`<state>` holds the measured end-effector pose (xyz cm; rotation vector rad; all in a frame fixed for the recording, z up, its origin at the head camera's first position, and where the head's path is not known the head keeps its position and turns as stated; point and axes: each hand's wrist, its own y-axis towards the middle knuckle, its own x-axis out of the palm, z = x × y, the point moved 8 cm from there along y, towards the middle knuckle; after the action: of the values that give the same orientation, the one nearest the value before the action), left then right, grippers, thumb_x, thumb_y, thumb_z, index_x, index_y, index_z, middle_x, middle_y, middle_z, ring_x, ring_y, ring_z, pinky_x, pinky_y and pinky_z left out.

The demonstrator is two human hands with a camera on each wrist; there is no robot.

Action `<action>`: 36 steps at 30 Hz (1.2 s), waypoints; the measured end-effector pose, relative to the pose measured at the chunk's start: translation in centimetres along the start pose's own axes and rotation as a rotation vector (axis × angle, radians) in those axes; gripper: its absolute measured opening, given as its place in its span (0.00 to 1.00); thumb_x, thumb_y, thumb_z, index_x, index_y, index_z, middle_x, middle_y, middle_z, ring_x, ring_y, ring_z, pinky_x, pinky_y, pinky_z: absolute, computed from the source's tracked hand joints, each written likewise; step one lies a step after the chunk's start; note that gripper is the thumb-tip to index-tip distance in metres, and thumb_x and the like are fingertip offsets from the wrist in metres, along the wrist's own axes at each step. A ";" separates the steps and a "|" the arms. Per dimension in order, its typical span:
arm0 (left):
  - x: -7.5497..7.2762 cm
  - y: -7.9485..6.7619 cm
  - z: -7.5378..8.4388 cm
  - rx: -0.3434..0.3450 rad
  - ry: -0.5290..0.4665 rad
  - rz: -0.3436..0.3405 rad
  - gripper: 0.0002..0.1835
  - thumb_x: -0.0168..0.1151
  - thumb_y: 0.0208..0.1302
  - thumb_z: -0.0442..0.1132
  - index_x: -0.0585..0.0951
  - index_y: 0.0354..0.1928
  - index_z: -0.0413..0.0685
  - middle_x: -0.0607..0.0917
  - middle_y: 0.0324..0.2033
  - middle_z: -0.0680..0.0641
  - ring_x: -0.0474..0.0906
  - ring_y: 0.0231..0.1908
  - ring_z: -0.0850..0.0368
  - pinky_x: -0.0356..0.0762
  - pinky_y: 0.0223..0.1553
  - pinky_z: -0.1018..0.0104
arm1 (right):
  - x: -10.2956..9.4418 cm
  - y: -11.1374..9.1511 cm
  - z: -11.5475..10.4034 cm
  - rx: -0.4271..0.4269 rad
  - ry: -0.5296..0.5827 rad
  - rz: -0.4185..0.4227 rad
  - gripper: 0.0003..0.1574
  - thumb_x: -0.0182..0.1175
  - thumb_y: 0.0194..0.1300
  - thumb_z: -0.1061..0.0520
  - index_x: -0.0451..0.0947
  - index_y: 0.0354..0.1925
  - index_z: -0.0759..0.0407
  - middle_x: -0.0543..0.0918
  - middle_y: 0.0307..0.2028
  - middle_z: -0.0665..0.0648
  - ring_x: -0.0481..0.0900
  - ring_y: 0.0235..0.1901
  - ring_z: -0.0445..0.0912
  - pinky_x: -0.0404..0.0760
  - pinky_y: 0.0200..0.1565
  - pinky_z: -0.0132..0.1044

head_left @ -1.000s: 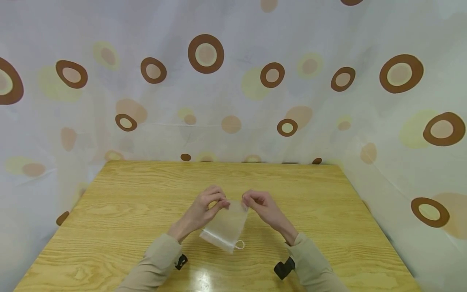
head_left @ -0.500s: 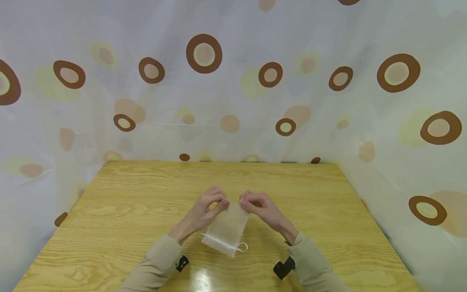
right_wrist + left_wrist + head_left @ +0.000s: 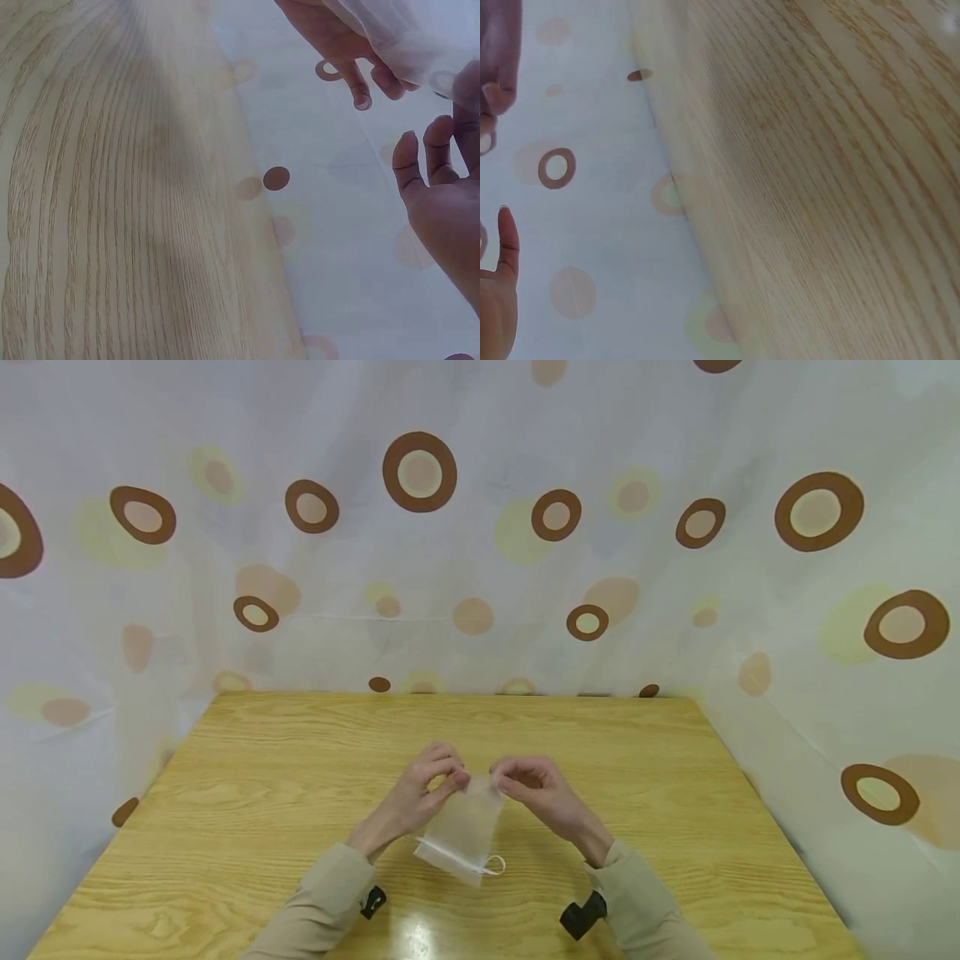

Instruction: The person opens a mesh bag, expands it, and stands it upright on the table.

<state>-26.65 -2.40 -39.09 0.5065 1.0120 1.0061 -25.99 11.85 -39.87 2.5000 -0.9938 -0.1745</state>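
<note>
A sheer white drawstring pouch [image 3: 461, 828] hangs between the two hands over the table, its drawstring edge lowest and a white cord loop [image 3: 495, 864] sticking out at the right. My left hand [image 3: 422, 787] pinches one upper corner of it between thumb and fingertips. At the other upper corner, my right hand [image 3: 543, 795] holds the fabric the same way. In the right wrist view the pouch's thin fabric [image 3: 409, 30] shows at the top, between the left hand [image 3: 334, 37] and the right hand [image 3: 446, 210].
The wooden table [image 3: 300, 752] carries a bright light reflection near its front. A white curtain [image 3: 480, 543] with brown rings and pale spots surrounds it at the back and sides. Black straps [image 3: 583, 916] show at both wrists by the beige sleeves [image 3: 318, 893].
The right fingertips have shifted slightly left, closer to the left hand. The pouch's lower end has swung a little; both hands keep their hold.
</note>
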 end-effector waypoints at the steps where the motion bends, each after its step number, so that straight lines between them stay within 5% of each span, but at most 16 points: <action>1: 0.0 0.0 0.0 0.006 0.005 0.000 0.15 0.52 0.75 0.41 0.80 0.29 0.48 0.79 0.29 0.49 0.73 0.38 0.56 0.73 0.44 0.64 | 0.0 0.0 0.1 0.004 0.005 -0.002 0.18 0.48 0.78 0.66 0.83 0.48 0.52 0.84 0.46 0.43 0.80 0.45 0.36 0.80 0.50 0.29; 9: 0.0 -0.1 0.3 0.044 0.033 0.007 0.13 0.54 0.74 0.39 0.81 0.29 0.47 0.80 0.30 0.50 0.73 0.38 0.56 0.74 0.42 0.65 | 0.0 -0.1 0.2 0.003 0.024 0.005 0.22 0.42 0.80 0.66 0.82 0.42 0.52 0.84 0.43 0.42 0.77 0.46 0.36 0.75 0.54 0.30; 15: 0.2 -0.2 0.1 0.030 0.045 -0.007 0.11 0.56 0.72 0.39 0.82 0.30 0.48 0.81 0.31 0.51 0.73 0.38 0.57 0.74 0.42 0.66 | -0.5 -0.3 0.8 0.072 -0.110 0.074 0.12 0.53 0.77 0.62 0.79 0.35 0.55 0.79 0.35 0.42 0.73 0.38 0.36 0.75 0.43 0.30; 22: 0.3 0.0 -0.1 -0.106 -0.113 -0.014 0.13 0.55 0.74 0.39 0.83 0.30 0.46 0.80 0.32 0.47 0.74 0.40 0.59 0.75 0.46 0.67 | -1.8 -0.7 0.7 0.099 -0.222 0.172 0.10 0.56 0.75 0.62 0.82 0.36 0.56 0.78 0.35 0.43 0.73 0.37 0.36 0.77 0.41 0.29; 29: 0.8 -0.4 -0.7 -0.319 -0.399 -0.100 0.12 0.57 0.74 0.39 0.82 0.36 0.38 0.83 0.42 0.43 0.77 0.50 0.66 0.77 0.58 0.66 | -2.3 -0.5 0.6 0.060 -0.263 0.207 0.16 0.53 0.77 0.61 0.75 0.34 0.73 0.80 0.34 0.41 0.75 0.36 0.35 0.76 0.41 0.28; 36: 0.8 -1.0 -1.1 -0.424 -0.506 -0.165 0.17 0.59 0.73 0.44 0.82 0.42 0.31 0.86 0.36 0.64 0.83 0.39 0.68 0.82 0.47 0.68 | -2.3 -0.5 0.4 0.084 -0.252 0.227 0.15 0.52 0.78 0.57 0.82 0.34 0.47 0.84 0.36 0.38 0.80 0.41 0.33 0.79 0.50 0.27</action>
<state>-26.99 -2.22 -40.72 0.2946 0.3657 0.8532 -27.46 13.61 -40.56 2.4569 -1.4036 -0.3916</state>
